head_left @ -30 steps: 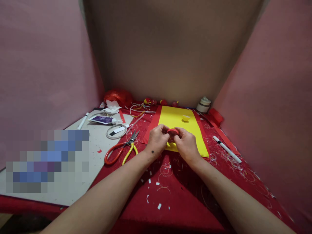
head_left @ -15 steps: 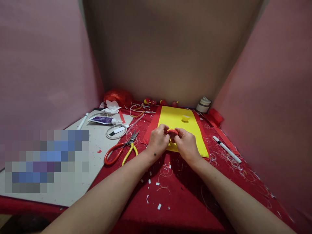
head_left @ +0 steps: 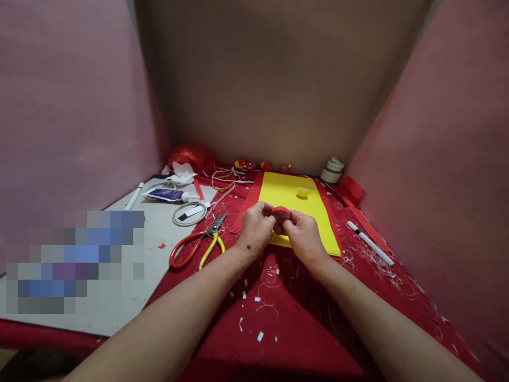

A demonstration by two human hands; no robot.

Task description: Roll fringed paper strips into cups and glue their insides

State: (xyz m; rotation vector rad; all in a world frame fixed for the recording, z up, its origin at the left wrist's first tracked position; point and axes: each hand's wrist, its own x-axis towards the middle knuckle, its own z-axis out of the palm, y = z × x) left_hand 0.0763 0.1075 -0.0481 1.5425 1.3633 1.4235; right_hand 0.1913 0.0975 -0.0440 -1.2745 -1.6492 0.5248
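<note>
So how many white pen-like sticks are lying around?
2. One white stick lies along the left edge of the grey board; a black-banded stick lies on the red cloth, to the right of the right hand. More may be hidden: part of the board is blurred out.

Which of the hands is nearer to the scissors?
Left. The left hand is right of the scissors, at the left edge of the red round piece; the right hand is farther right, at its opposite edge.

No legible txt, nos. or signs
</note>
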